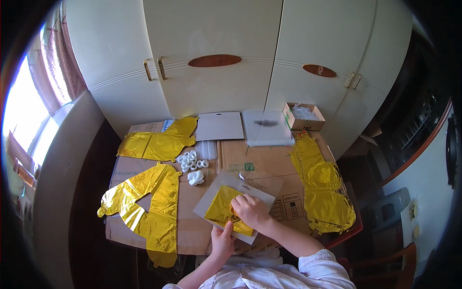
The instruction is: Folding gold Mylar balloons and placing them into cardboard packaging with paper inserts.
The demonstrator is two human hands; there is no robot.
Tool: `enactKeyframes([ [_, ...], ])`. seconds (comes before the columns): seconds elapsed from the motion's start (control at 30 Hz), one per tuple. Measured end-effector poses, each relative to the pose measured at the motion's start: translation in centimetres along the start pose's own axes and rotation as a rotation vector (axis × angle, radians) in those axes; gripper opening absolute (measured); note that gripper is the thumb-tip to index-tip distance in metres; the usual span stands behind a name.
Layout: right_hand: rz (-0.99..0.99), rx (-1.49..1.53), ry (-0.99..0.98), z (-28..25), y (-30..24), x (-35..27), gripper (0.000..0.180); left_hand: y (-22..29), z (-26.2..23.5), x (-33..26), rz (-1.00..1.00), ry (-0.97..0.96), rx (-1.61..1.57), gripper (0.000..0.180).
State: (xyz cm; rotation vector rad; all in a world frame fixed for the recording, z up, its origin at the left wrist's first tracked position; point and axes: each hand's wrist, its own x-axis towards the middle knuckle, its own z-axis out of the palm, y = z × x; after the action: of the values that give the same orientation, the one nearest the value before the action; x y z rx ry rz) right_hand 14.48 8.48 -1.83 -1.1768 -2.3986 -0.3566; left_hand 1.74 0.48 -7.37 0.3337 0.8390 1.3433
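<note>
Right hand [251, 211] pinching folded gold foil [222, 208]; left hand [223, 239] seemingly gripping its grey card [208, 202].

Worktop [269, 164]: bare cardboard is left through the middle, between the white plastic rings [191, 161] and the stack of gold foil balloons [325, 190] at the right edge. Left half is taken up by two flattened gold balloons [156, 144] [149, 202]. Far edge is blocked by a white card [220, 126], a clear packet [267, 127] and a small open box [303, 116], with cupboard doors [211, 53] close behind.
</note>
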Motion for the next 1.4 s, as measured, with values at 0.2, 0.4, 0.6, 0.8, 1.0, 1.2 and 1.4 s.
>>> enactKeyframes([
  [0.2, 0.004, 0.001, -0.001, -0.3, -0.5, -0.5, 0.007, -0.2, 0.3, 0.1, -0.092, 0.028, 0.078, 0.028],
  [0.4, 0.032, 0.078, 0.048, -1.8, -0.2, -1.8, 0.008, 1.5, -2.7, -2.7, -0.361, -0.143, 0.118, 0.030],
  [0.6, -0.002, 0.121, 0.045, -4.0, -1.1, -2.5, 0.009, 0.7, -4.5, -2.9, -0.341, -0.217, 0.127, 0.035],
  [0.8, -0.042, 0.112, -0.019, -4.0, -2.2, -3.0, 0.018, -0.1, -3.5, -2.2, -0.322, -0.177, 0.209, 0.033],
  [1.0, -0.077, 0.096, -0.040, -5.0, -2.9, -3.1, 0.019, -0.5, -2.8, -1.8, -0.267, -0.236, 0.121, 0.017],
  [1.2, -0.067, 0.110, -0.024, -5.5, -2.7, -3.5, 0.021, 0.3, -1.4, -2.3, -0.200, -0.215, 0.223, 0.006],
  [1.4, -0.051, 0.101, -0.090, -5.8, -3.2, -4.0, 0.017, -0.5, -1.8, -2.5, -0.257, -0.104, 0.237, 0.008],
])
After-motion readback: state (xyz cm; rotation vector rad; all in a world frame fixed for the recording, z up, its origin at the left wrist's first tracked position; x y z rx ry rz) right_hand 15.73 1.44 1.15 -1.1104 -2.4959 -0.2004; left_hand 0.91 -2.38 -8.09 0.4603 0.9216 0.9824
